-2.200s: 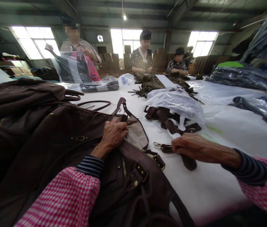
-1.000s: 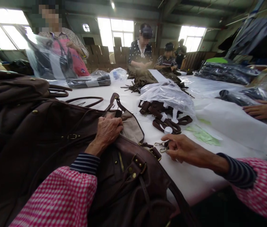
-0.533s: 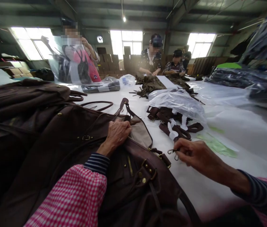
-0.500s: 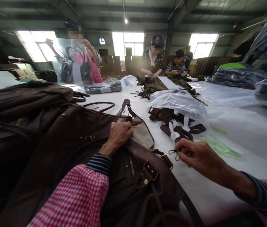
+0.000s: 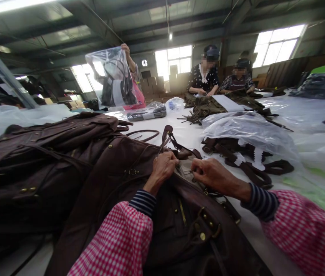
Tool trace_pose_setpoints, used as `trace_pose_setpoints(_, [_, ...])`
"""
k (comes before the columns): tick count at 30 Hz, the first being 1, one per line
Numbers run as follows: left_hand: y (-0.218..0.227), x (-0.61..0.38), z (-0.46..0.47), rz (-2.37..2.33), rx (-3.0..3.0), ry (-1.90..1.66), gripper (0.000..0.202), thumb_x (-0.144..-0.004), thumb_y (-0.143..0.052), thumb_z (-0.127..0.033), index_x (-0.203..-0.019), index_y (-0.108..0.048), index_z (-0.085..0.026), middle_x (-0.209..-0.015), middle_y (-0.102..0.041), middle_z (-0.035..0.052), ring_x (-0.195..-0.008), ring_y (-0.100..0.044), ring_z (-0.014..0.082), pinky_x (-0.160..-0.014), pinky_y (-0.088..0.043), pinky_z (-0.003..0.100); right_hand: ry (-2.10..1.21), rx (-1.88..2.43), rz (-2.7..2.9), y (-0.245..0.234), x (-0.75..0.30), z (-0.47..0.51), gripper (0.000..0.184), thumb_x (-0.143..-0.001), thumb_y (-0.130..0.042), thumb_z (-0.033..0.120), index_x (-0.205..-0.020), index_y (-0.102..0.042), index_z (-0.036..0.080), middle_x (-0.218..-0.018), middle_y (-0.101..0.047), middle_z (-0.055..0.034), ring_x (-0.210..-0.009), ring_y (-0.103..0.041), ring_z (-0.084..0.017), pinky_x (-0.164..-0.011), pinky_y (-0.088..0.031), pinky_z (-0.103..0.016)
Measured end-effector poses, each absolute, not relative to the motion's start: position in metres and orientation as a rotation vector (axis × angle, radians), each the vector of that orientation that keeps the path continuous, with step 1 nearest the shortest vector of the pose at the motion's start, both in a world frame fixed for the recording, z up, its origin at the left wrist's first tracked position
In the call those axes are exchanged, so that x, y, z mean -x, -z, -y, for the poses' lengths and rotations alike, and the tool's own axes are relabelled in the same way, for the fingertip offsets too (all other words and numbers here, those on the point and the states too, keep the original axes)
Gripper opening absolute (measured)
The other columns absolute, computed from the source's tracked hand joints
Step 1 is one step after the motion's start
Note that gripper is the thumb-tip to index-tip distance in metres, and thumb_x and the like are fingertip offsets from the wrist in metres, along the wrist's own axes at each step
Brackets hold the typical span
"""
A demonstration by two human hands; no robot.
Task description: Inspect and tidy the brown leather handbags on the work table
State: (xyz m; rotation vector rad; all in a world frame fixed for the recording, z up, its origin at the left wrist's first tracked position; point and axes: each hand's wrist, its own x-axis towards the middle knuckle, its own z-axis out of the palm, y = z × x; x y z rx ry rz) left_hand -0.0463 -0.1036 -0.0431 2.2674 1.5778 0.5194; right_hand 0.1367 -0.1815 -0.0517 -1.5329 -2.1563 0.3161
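A dark brown bag (image 5: 162, 214) with brass zips, studs and buckles lies in front of me, its mouth partly open on a pale lining. My left hand (image 5: 164, 166) is closed on the bag's upper edge beside the opening. Just right of it, over the lining, my right hand (image 5: 211, 174) pinches small metal snap hooks (image 5: 189, 172); whatever they are attached to is hidden by the fingers. Beyond the right hand is a bundle of brown straps (image 5: 254, 172) with white wrapping on parts of them, half under clear plastic (image 5: 245, 128).
More brown bags (image 5: 47, 149) are piled at the left. Olive bags (image 5: 208, 109) lie farther back on the white table (image 5: 176, 130), near two people. Another person at the back left holds up a clear plastic bag (image 5: 113, 76) with a dark bag inside. Green sheets (image 5: 317, 193) lie at the right.
My right hand has moved left from beside the strap bundle to the bag's opening, carrying the metal hooks. My left hand stays on the bag's edge. The view has turned left and tilted.
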Motion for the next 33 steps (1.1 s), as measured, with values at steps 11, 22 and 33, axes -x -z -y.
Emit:
trace_pose_setpoints(11, [0.045, 0.047, 0.107, -1.559, -2.240, -0.563, 0.013, -0.084, -0.062, -0.028, -0.077, -0.071, -0.022, -0.086, -0.076, 0.0022, -0.086, -0.069, 0.0208, -0.068, -0.039, 0.028, -0.378, 1.629, 2.144, 0.050, -0.124, 0.165, 0.010, -0.075, -0.059, 0.008, -0.079, -0.061, 0.017, -0.066, -0.061, 0.0004, -0.061, -0.053, -0.013, -0.057, -0.028, -0.024])
trace_pose_setpoints(22, [0.048, 0.046, 0.107, -1.556, -2.270, -0.573, 0.014, -0.086, -0.060, -0.028, -0.077, -0.070, -0.023, -0.086, -0.076, 0.0030, -0.086, -0.068, 0.0218, -0.072, -0.041, 0.029, -0.353, 1.606, 2.121, 0.050, -0.126, 0.175, 0.009, -0.078, -0.057, 0.009, -0.081, -0.061, 0.017, -0.065, -0.061, 0.0004, -0.059, -0.054, -0.014, -0.056, -0.029, -0.025])
trace_pose_setpoints(33, [0.050, 0.047, 0.105, -1.524, -2.290, -0.580, 0.015, -0.087, -0.060, -0.029, -0.079, -0.072, -0.023, -0.086, -0.076, 0.0025, -0.085, -0.068, 0.0214, -0.074, -0.043, 0.030, -0.365, 1.612, 2.106, 0.056, -0.121, 0.165, 0.012, -0.076, -0.057, 0.008, -0.082, -0.062, 0.017, -0.066, -0.061, 0.0004, -0.062, -0.055, -0.014, -0.059, -0.030, -0.025])
